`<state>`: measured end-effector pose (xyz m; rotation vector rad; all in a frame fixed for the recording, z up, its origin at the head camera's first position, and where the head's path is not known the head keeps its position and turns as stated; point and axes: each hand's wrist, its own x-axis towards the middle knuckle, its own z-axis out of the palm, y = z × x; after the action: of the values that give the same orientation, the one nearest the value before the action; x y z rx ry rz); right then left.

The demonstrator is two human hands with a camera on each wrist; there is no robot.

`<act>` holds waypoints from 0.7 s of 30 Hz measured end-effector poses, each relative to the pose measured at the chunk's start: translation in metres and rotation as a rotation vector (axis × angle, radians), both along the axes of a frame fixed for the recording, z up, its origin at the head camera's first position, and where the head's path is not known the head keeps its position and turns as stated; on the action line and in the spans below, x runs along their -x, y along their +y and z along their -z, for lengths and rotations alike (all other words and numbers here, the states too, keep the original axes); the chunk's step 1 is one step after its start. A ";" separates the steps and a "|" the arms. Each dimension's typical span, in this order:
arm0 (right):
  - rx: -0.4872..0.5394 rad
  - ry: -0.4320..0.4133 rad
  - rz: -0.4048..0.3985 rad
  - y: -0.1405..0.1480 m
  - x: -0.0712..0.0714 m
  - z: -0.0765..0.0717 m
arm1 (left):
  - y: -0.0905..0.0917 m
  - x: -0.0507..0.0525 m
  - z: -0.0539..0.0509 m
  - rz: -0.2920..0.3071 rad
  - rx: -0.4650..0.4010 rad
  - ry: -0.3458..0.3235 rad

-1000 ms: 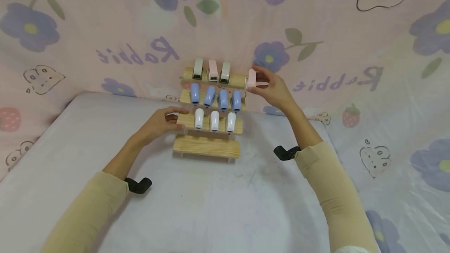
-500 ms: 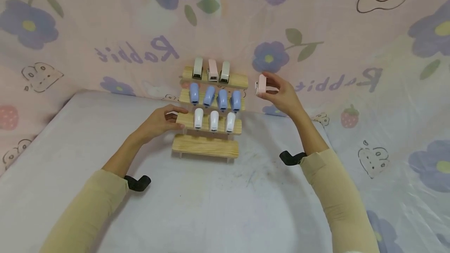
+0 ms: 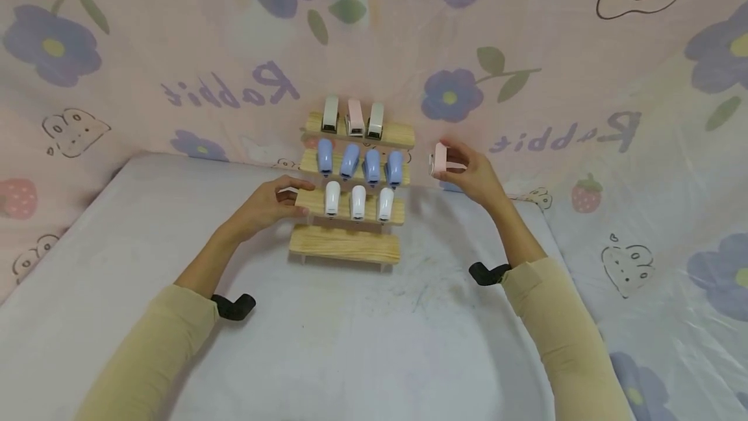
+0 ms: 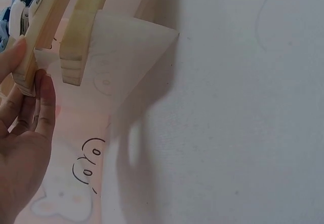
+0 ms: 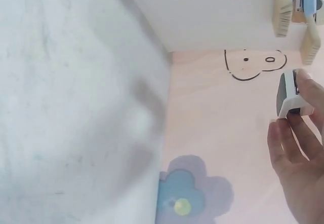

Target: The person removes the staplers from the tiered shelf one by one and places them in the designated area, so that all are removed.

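My right hand [image 3: 478,177] pinches a small pink stapler [image 3: 441,158] in the air, right of a wooden tiered stand [image 3: 345,244]. In the right wrist view, thumb and fingers grip this stapler [image 5: 287,95], its dark base turned outward. My left hand [image 3: 263,208] holds the left end of the stand's second shelf from the bottom. The left wrist view has the thumb and fingers on either side of the board end [image 4: 30,74]. White staplers [image 3: 358,202] stand on that shelf. Above them is a row of blue staplers [image 3: 372,166]; the top shelf carries two pale grey staplers [image 3: 330,113] and a pink one [image 3: 354,115].
The stand is on a white tabletop [image 3: 362,343], close to a pink flower-printed cloth backdrop [image 3: 374,38]. More printed cloth rises at the right [image 3: 660,226]. A black bent piece [image 3: 489,273] sticks out at each wrist.
My right hand has carried the pink stapler away from the right end of the top shelf, rightward and then down. The left hand has kept its hold on the stand.
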<state>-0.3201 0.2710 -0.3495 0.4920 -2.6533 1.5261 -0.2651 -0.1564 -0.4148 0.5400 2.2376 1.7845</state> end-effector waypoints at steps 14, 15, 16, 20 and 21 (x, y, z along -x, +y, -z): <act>0.036 -0.046 -0.005 -0.008 -0.016 0.010 | -0.003 0.002 -0.003 -0.024 0.040 0.029; 0.040 -0.050 -0.008 -0.008 -0.016 0.012 | -0.003 0.002 -0.002 -0.024 0.037 0.027; 0.042 -0.054 -0.011 -0.007 -0.015 0.015 | -0.003 0.002 -0.002 -0.022 0.032 0.024; 0.011 -0.059 -0.017 -0.001 -0.007 0.035 | -0.001 0.002 0.001 -0.012 0.022 0.016; -0.010 -0.053 -0.015 0.001 -0.005 0.040 | -0.001 0.001 0.002 -0.009 0.020 0.012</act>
<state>-0.3150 0.2724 -0.3894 0.4805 -2.7038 1.5524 -0.2666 -0.1570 -0.4166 0.5399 2.2666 1.7660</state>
